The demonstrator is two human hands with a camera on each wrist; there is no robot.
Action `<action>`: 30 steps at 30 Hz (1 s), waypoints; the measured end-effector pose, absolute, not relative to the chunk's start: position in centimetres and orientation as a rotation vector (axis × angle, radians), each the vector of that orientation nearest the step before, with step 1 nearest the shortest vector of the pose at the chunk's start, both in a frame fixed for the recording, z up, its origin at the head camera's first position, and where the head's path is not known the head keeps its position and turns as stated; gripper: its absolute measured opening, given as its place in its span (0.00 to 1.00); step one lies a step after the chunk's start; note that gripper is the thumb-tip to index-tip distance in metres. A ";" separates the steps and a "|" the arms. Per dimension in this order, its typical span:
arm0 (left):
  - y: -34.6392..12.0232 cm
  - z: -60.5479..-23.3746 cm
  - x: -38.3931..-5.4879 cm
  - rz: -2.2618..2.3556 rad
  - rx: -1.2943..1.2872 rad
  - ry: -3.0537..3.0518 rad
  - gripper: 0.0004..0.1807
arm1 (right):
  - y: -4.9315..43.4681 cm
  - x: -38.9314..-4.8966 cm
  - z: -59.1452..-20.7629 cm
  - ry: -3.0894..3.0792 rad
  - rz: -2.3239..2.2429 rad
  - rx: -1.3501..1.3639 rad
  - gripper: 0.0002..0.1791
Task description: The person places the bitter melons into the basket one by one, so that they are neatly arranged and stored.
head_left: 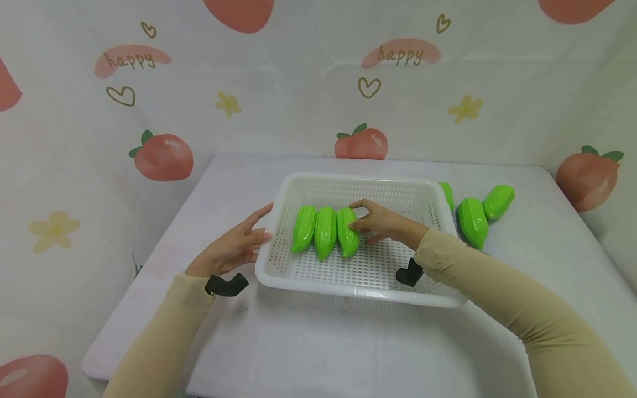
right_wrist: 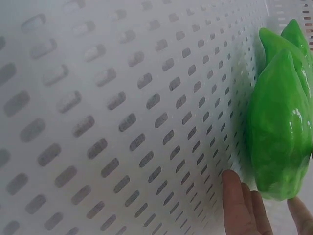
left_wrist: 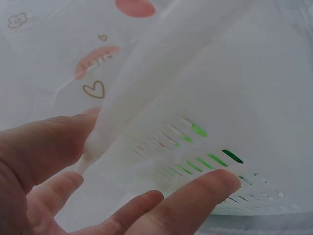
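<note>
A white slotted plastic basket (head_left: 368, 293) lies on the table with three glossy green star fruits in a row inside it. My left hand (head_left: 231, 247) is at its left end, fingers spread and touching the rim and outer wall; the left wrist view shows the fingers (left_wrist: 195, 196) against the slotted side. Inside the basket, my right hand (head_left: 383, 222) is at the rightmost star fruit (head_left: 348, 235), its fingers loosely extended and touching it. Beside that lie the middle star fruit (head_left: 325, 229) and the left one (head_left: 303, 228). In the right wrist view, fingertips (right_wrist: 234, 193) are near the fruit's blunt end.
Right of the basket, more star fruits lie on the table: one (head_left: 473, 221) close to the rim, another (head_left: 499, 201) beside it, and a third (head_left: 446, 193) partly hidden behind the basket. A printed cloth (head_left: 288, 72) hangs behind the table (head_left: 308, 348).
</note>
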State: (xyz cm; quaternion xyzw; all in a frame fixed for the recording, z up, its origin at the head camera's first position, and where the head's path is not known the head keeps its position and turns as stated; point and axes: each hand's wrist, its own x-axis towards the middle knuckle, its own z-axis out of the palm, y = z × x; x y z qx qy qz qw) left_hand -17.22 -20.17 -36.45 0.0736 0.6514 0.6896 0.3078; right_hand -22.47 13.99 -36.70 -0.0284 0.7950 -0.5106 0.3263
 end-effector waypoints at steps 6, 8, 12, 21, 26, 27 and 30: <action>-20.2 -36.5 -17.2 1.827 0.188 1.732 0.41 | 14.0 -22.5 -36.7 2.082 -1.344 -0.073 0.36; -20.2 -36.5 -17.2 1.829 0.182 1.727 0.41 | 13.9 -22.5 -36.8 2.088 -1.339 -0.070 0.36; -20.2 -36.6 -17.2 1.828 0.189 1.730 0.41 | 13.9 -22.5 -36.8 2.090 -1.338 -0.066 0.36; -20.3 -36.6 -17.3 1.826 0.194 1.737 0.41 | 14.4 -22.7 -35.9 2.106 -1.367 -0.067 0.35; -20.3 -36.5 -17.2 1.826 0.205 1.726 0.41 | 15.0 -22.9 -34.8 2.127 -1.384 -0.116 0.33; -20.2 -36.5 -17.2 1.824 0.203 1.727 0.41 | 15.1 -22.9 -34.5 2.129 -1.392 -0.124 0.33; -20.2 -36.5 -17.3 1.823 0.209 1.723 0.42 | 15.5 -22.9 -33.4 2.124 -1.422 -0.156 0.32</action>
